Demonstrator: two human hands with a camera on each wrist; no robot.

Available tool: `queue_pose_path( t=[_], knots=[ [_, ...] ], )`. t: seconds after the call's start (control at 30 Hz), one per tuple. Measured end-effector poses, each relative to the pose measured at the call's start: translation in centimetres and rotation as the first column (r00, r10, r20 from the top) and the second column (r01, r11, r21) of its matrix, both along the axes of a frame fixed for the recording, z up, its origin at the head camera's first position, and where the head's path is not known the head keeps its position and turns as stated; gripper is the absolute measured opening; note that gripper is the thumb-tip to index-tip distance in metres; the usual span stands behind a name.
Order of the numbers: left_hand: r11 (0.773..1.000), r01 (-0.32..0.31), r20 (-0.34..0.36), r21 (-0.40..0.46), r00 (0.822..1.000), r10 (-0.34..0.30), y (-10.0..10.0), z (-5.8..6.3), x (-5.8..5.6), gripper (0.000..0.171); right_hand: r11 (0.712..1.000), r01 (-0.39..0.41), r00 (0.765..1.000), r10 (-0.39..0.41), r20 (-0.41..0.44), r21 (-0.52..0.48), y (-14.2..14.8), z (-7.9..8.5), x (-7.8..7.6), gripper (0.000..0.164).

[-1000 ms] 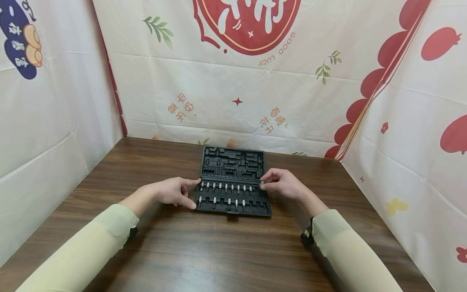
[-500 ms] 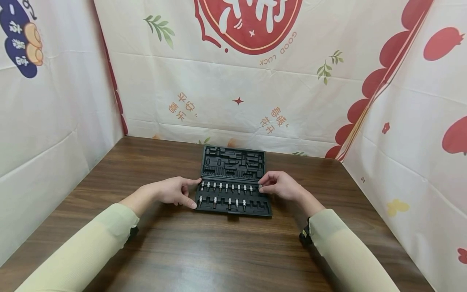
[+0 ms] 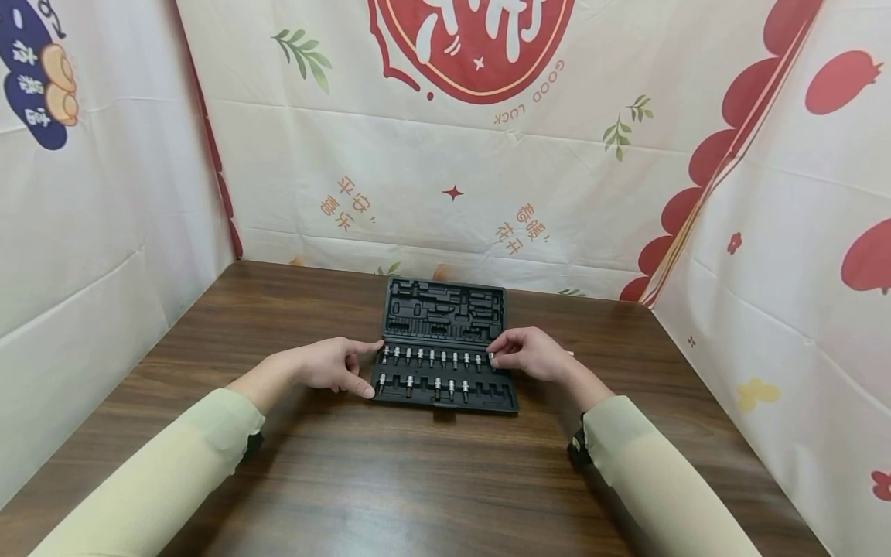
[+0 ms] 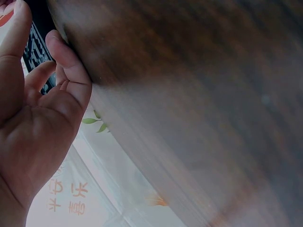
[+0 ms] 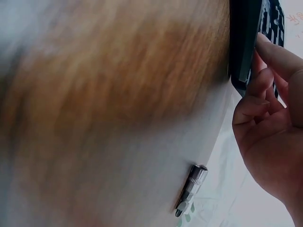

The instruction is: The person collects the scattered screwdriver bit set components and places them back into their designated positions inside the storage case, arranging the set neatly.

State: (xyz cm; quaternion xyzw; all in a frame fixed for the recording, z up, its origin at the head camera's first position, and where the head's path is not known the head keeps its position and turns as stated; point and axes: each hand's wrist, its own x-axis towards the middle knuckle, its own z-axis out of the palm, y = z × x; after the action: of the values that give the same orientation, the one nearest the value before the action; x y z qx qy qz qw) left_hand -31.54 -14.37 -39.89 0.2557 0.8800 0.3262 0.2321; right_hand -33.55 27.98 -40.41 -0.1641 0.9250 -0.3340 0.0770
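Observation:
A black plastic socket case (image 3: 445, 371) lies unfolded on the table, with silver bit sockets (image 3: 431, 358) in two rows of slots. At its left side my left hand (image 3: 330, 363) rests with the index fingertip near the hinge and the thumb at the front corner. My right hand (image 3: 532, 352) pinches a small silver bit socket (image 3: 491, 357) between thumb and index finger, at the right end of the upper row. The fingers hide most of that socket. In the right wrist view, the right hand (image 5: 270, 123) reaches over the case's edge (image 5: 246, 47).
Another bit socket (image 5: 191, 189) lies on the wooden table (image 3: 390, 480) to the right of the case, mostly hidden behind the right hand in the head view. The case's moulded lid (image 3: 445, 309) leans back toward a printed cloth wall (image 3: 418, 155).
My right hand has moved slightly left with the pinched bit socket, to the end of the upper row. The loose socket on the table has come into sight. My left hand stays put.

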Motion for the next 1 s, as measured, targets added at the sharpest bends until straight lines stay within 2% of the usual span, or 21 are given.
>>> queue_pose_path(
  t=[0.3,0.73,1.0],
  knots=[
    [1.0,0.0,0.0,0.002,1.0,0.0,0.04,0.07,0.04,0.1,0.999,0.013,1.0,-0.012,-0.006,0.046,-0.43,0.01,0.38,0.015],
    [1.0,0.009,0.001,0.0,1.0,-0.009,0.14,0.21,0.12,0.1,1.0,0.014,1.0,-0.015,0.023,0.006,0.0,-0.11,0.18,0.017],
    [1.0,0.007,-0.001,0.004,1.0,-0.007,0.08,0.13,0.09,0.099,1.0,-0.017,0.999,0.017,0.032,0.017,0.31,-0.08,-0.22,0.016]
  ],
)
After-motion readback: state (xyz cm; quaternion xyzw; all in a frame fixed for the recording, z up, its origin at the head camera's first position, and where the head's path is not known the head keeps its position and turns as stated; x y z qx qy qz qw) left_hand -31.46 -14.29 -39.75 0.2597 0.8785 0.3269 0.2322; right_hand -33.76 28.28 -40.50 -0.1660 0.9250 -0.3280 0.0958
